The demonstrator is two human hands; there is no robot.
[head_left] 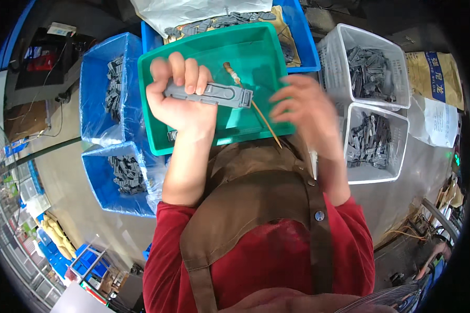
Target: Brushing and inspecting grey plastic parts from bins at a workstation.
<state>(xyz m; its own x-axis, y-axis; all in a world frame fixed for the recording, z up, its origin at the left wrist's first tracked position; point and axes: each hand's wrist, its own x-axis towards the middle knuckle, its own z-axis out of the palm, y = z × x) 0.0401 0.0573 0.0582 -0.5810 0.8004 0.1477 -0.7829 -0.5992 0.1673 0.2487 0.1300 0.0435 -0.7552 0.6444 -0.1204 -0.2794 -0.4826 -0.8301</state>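
My left hand (pixel 180 94) is closed around a long grey plastic part (pixel 222 95), held above the green tray (pixel 159 57). The part has an oval outline on its face, and its free end points to the right. To the right of it, over the tray's right edge, my right hand (pixel 305 107) is blurred by motion. Its fingers look apart, and I see nothing in them. Between the two hands a thin wooden stick (pixel 263 119) with a wrapped, dark-tipped end lies slanted across the tray, its bare end past the near rim. Another small grey part (pixel 172 135) shows at the tray's near left.
Two blue lined bins (pixel 96 94) with grey parts stand at the left. Two white crates (pixel 344 78) of dark grey parts stand at the right. Behind the tray, a blue bin (pixel 310 47) holds more parts. A printed sack (pixel 436 78) lies far right.
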